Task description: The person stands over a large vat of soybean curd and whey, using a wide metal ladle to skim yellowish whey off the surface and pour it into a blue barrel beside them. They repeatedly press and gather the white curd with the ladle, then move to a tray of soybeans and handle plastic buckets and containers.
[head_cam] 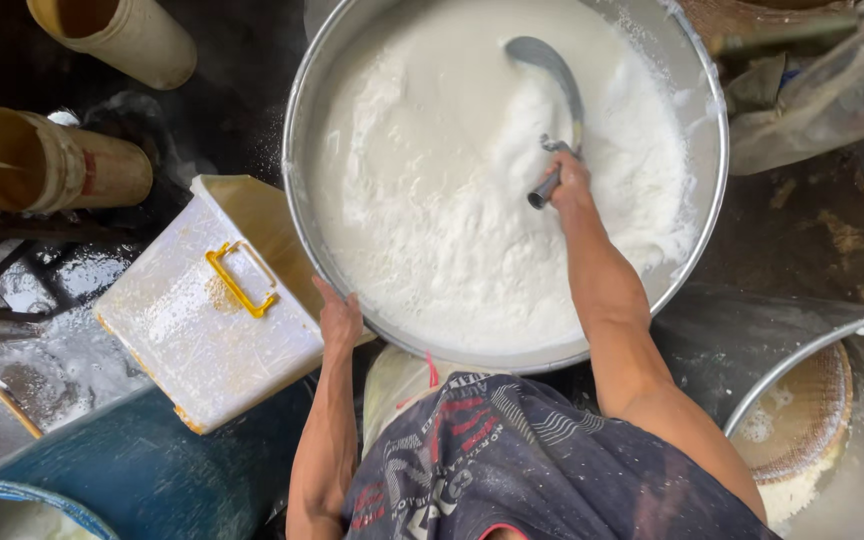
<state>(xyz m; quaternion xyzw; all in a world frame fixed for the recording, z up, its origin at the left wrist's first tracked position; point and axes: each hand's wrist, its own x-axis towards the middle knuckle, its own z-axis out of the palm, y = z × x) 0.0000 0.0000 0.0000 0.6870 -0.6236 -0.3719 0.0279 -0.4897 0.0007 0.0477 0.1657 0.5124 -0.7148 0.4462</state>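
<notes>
While the right hand is working inside the basin, the scene is reading like this:

Step in hand: stirring or scooping, judging by the grip; the right hand (570, 175) is holding a metal ladle (555, 75) by its handle, fingers wrapped closed around it.
Ladle: its bowl is lying on the white mass toward the far side of the basin, handle pointing back to the person.
Basin: a wide metal basin (297, 130) is holding white flour and a smoother wet batter (432, 130); the powder is heaping on the right, the liquid pooling on the left.
Left hand: the left hand (340, 318) is pressing on the near rim, fingers spread, steadying the basin rather than gripping it, though the thumb is hard to make out.
Nearby: a white plastic box with a yellow handle (207, 320) is leaning just beside the basin's left edge.
Next move calls for: a firm hold on the rim and a low, slow pull of the ladle, since dry powder is sitting near the edge and could spill.
</notes>
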